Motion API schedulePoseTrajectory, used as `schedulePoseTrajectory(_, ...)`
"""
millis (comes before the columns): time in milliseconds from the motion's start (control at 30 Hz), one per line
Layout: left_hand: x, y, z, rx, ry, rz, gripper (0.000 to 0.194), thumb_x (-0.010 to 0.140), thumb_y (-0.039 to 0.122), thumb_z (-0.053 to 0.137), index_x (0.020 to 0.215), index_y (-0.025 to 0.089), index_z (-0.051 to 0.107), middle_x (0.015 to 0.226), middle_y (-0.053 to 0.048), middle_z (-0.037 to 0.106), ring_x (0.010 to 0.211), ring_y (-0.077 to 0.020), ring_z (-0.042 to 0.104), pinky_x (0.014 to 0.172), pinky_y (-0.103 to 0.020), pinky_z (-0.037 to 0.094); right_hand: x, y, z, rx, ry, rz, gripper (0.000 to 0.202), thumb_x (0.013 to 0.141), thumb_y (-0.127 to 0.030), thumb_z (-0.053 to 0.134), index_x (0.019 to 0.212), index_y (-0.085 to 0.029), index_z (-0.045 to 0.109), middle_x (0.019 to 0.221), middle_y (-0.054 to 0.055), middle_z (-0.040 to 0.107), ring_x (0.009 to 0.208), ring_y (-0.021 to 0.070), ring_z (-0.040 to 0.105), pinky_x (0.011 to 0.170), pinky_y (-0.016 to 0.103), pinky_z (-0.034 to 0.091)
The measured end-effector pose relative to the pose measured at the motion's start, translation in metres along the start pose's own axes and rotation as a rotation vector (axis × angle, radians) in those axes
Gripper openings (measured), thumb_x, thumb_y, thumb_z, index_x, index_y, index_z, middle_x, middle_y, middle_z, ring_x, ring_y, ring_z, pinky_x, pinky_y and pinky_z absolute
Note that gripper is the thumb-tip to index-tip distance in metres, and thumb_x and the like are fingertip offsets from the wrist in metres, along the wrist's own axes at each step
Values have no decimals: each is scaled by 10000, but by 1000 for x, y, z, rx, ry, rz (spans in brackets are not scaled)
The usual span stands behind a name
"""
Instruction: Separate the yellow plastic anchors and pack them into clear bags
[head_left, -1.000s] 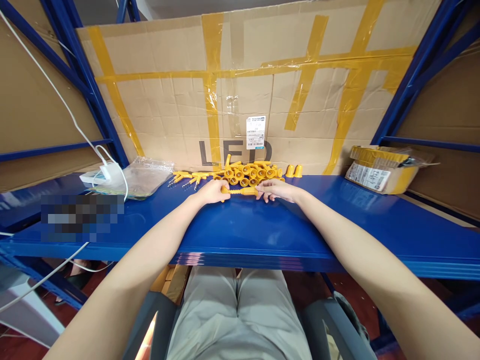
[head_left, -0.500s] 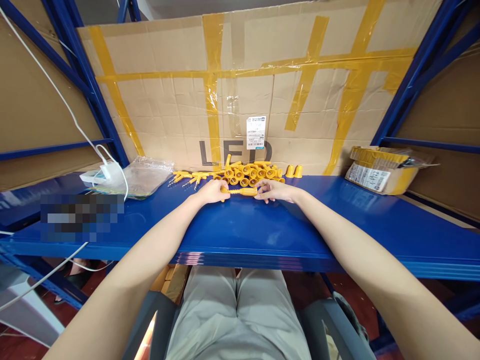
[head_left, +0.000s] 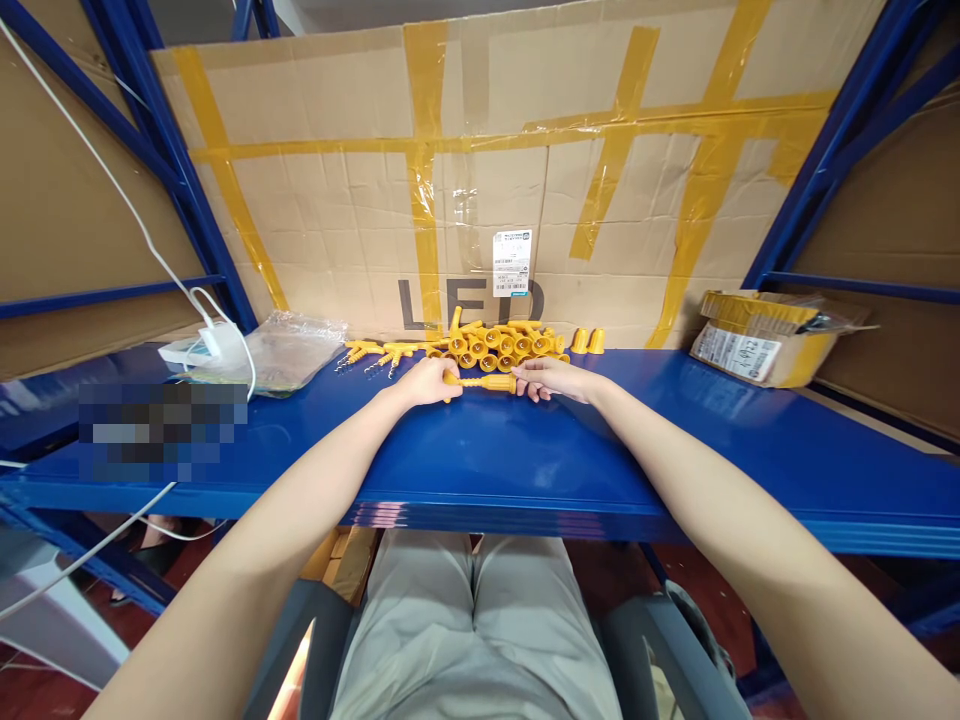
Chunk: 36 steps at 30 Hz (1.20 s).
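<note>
A yellow corkscrew-like piece (head_left: 487, 382) lies level between my two hands, just above the blue shelf. My left hand (head_left: 429, 382) is closed on its left, handle end. At its right end, the wider ribbed part, the fingers of my right hand (head_left: 546, 380) are pinched. Behind them is a pile of yellow pieces (head_left: 506, 345) with round open ends toward me. Left of the pile lie yellow handles (head_left: 386, 351) with bare metal spirals. Two yellow caps (head_left: 588, 341) stand upright to the right of the pile.
The blue shelf (head_left: 487, 460) has a taped cardboard sheet (head_left: 337, 220) along its back. At the left are a plastic bag (head_left: 292, 350), a white device (head_left: 217, 342) with a cable and a blurred dark object (head_left: 165, 430). An open carton (head_left: 761, 340) sits at the right.
My right hand has shifted very slightly to the right at the end of the yellow piece. My left hand stays closed on the handle end.
</note>
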<state>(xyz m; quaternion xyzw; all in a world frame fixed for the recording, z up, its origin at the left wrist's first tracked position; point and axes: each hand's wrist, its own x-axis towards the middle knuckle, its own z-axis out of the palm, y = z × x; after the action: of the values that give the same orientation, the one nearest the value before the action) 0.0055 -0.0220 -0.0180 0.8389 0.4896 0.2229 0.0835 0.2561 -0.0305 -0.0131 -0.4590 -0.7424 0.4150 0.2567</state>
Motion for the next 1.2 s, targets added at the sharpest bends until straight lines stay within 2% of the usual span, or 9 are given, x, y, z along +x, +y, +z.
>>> schedulePoseTrajectory(100,1,-1,0,21,11,-20,129,641,237,578,757,187,604,563,30,643,625,-177,609,632,-265,443,1,0,4,-78,64,-26,458,676,-440,731,1004,-163,572,1014,79,627,618,85,555,408,183,362)
schedulePoseTrajectory(167,1,-1,0,25,12,-15,136,641,245,579,759,184,608,580,25,650,621,-175,606,623,-264,438,5,3,7,-143,95,-54,547,623,-382,777,1076,-175,550,1042,73,617,610,87,563,412,184,382)
schedulePoseTrajectory(300,0,0,0,20,6,-1,141,642,255,575,759,186,613,578,29,649,604,-169,606,629,-261,441,13,9,12,-187,111,-164,380,668,-342,735,961,-163,571,835,23,633,506,77,544,474,214,436)
schedulePoseTrajectory(433,-1,3,-1,41,-5,7,152,635,261,574,769,197,604,569,34,641,611,-172,610,625,-259,439,13,9,13,-175,78,-193,274,716,-386,681,823,-151,590,652,-3,613,444,67,492,458,212,397)
schedulePoseTrajectory(733,-2,8,-4,108,33,47,303,671,495,616,747,203,585,623,9,645,626,-182,592,556,-258,380,6,0,11,8,36,-107,362,702,-476,678,631,-154,529,640,28,625,438,53,434,443,220,331)
schedulePoseTrajectory(833,-2,9,-4,115,38,35,315,680,511,614,737,202,585,615,8,638,624,-179,587,555,-257,375,6,0,11,18,40,-91,353,725,-471,658,649,-157,515,630,25,610,448,59,444,452,221,336)
schedulePoseTrajectory(933,-2,9,-5,112,53,24,323,676,518,620,721,201,583,632,7,642,628,-174,583,555,-254,376,8,2,13,-45,74,-107,337,709,-452,672,803,-163,527,675,11,603,498,87,486,477,228,355)
schedulePoseTrajectory(1067,-2,8,-5,95,49,22,322,679,518,620,717,201,577,614,15,633,607,-164,571,557,-251,376,10,4,16,-322,200,-254,386,646,-389,721,912,-167,550,747,-3,586,596,116,491,572,249,381)
schedulePoseTrajectory(1200,-1,7,-5,97,41,15,343,666,536,627,708,198,581,604,11,633,606,-168,577,542,-252,364,10,3,17,-489,227,-363,298,695,-369,673,887,-157,591,818,29,609,676,145,509,636,265,380)
